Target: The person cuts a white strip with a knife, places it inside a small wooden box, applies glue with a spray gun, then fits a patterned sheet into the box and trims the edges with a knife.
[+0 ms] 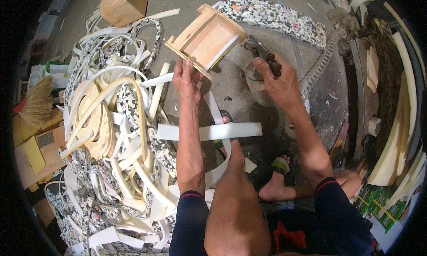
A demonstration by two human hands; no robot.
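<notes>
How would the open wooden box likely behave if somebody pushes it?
The wooden box would probably stay stiff, since its sides look like wood. It may be light for its size, being open and hollow. A push at its far side could tilt it, as the left hand holds its near edge.

No legible lettering anywhere
</notes>
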